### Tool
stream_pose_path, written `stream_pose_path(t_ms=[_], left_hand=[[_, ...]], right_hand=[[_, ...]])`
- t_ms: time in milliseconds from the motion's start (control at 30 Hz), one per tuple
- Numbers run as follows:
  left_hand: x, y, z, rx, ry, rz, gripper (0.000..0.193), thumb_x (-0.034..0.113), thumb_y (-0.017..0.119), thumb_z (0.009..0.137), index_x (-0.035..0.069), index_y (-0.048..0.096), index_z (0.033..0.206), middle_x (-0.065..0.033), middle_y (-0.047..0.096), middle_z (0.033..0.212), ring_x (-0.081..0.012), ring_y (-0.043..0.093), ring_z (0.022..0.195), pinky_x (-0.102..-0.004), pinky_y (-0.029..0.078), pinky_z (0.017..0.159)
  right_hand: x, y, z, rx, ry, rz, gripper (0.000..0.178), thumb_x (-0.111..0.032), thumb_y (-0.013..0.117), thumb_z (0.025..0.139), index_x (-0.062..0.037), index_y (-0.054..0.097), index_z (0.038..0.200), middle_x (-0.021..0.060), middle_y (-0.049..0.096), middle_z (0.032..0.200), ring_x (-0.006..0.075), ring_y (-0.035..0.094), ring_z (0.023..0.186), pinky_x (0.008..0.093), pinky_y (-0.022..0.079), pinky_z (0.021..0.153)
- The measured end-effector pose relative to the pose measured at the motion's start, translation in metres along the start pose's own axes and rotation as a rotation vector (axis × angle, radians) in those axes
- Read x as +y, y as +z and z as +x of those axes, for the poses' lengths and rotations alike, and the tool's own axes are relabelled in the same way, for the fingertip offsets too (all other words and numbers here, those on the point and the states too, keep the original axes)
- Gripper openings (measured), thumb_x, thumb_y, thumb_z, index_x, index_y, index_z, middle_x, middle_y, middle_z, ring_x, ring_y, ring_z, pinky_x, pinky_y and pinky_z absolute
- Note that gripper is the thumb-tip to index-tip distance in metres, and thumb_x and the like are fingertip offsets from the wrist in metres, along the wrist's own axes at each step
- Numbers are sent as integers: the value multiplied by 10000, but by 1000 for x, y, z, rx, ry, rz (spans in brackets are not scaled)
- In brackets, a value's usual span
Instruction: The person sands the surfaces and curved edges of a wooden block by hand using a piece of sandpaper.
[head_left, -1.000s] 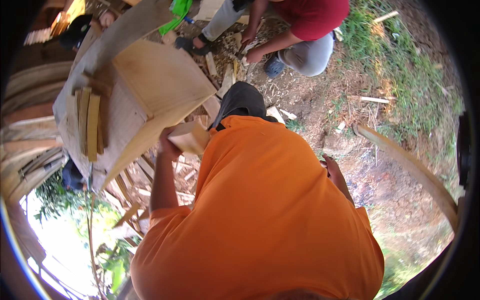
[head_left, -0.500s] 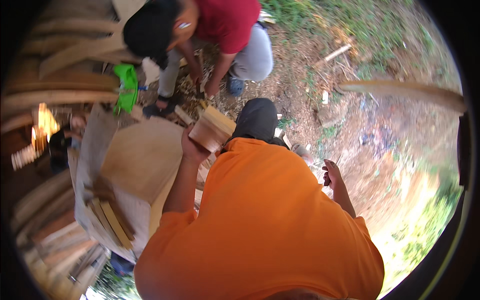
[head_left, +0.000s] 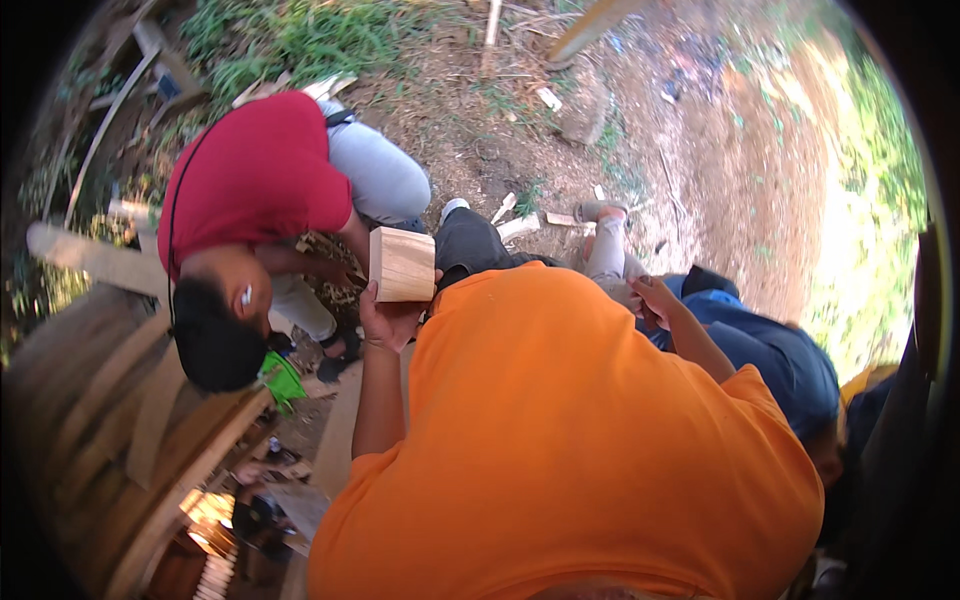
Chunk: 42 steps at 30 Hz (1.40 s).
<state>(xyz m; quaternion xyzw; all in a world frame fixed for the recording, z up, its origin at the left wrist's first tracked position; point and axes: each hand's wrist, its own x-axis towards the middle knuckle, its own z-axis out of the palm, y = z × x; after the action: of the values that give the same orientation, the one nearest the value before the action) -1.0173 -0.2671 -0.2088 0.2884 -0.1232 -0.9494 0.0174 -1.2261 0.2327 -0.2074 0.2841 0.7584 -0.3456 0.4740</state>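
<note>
A squared wooden block [head_left: 402, 266] with visible grain rests in my left hand [head_left: 388, 318], the fingers wrapped round its lower part. It is held out ahead of my orange shirt, over my dark-trousered leg. My right hand [head_left: 655, 303] is raised on the other side with its fingers curled. A small dark thing seems to show in its grip, too small to name. Close beyond the block, a co-worker in a red shirt [head_left: 255, 180] crouches, arms reaching down toward the wood chips; that person's hands are partly hidden.
Near my right arm, a person in a dark blue shirt [head_left: 765, 350] bends low. Stacked boards [head_left: 100, 400] fill the left side, with a bright green item [head_left: 283, 382] beside them. Wood offcuts [head_left: 518, 228] and chips litter the dirt ground, and a log [head_left: 590, 30] lies farther off.
My view has swung to the right: the red-shirted co-worker now appears farther left, and the blue-shirted person has come into sight. The block stays in my left hand, turned to show another face.
</note>
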Motion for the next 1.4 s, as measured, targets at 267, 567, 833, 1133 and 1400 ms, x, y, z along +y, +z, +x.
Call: stream_pose_path(t_ms=[267,567,833,1133,1400], left_hand=[[63,14,111,328,-277,373,615,384,601,946,72,459,1457,-134,572,1365,-294,566,1255,-481,468,1030],[44,0,253,-1,-658,1627,843,438,724,855,-4,426,1508,-214,571,1416,-296,575,1271,-404,454,1048],[39,142,323,-78,-789,1992,871,427,720,834,17,402,1533,-207,596,1377,-264,606,1224,-391,508,962],[21,214,407,-215,-802,2411,896,450,719,825,-7,405,1528,-239,534,1450,-330,543,1309,-419,440,1066],[-72,319,464,-249,-745,2306,872,447,643,896,7,317,1574,-238,478,1513,-335,495,1370,-414,386,1119]], right_hand=[[56,39,-40,-22,-53,366,201,-309,651,1014,-117,597,989,-24,551,778,95,530,621,285,454,544],[165,119,-75,238,138,910,294,-305,630,1007,-94,519,1179,56,559,839,159,582,615,317,469,507],[180,187,-45,256,229,1103,313,-311,691,971,-78,553,1126,54,569,823,150,575,624,295,483,530],[125,116,31,254,269,1265,309,-366,654,992,-90,603,1121,38,607,822,160,639,695,319,503,584],[71,56,56,337,215,1448,328,-370,629,1003,-93,633,1179,5,566,785,143,578,644,307,507,618]])
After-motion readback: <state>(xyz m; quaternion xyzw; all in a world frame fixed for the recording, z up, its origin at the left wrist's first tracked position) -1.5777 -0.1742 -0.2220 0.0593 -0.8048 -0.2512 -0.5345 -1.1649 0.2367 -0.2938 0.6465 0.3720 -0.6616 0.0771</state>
